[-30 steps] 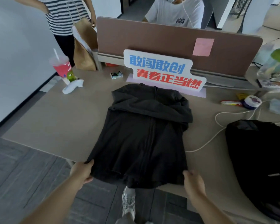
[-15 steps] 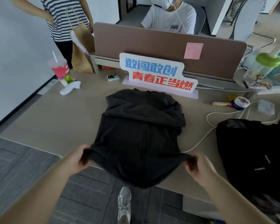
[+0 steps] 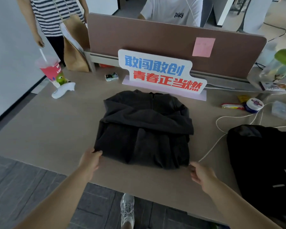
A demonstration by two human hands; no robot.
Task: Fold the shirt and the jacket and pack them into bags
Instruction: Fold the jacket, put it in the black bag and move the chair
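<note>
A dark grey zip jacket (image 3: 144, 129) lies on the beige table (image 3: 45, 129), sleeves folded in across its upper part and its lower part bunched back from the table edge. My left hand (image 3: 91, 161) pinches the jacket's near left corner. At the near right corner, my right hand (image 3: 201, 175) has its fingertips curled on the hem. A black bag (image 3: 262, 162) lies on the table to the right. A brown paper bag (image 3: 74, 52) stands at the far left, by the desk divider.
A white sign (image 3: 160, 71) with blue and red characters stands just behind the jacket. A white cable (image 3: 216, 139) runs between jacket and black bag. A pink drink cup (image 3: 51, 70) and small items sit at the left and right. Two people are beyond the table.
Both hands gripped the hem hanging over the table's front edge and carried it away from me onto the table. The jacket now looks shorter and lies wholly on the tabletop.
</note>
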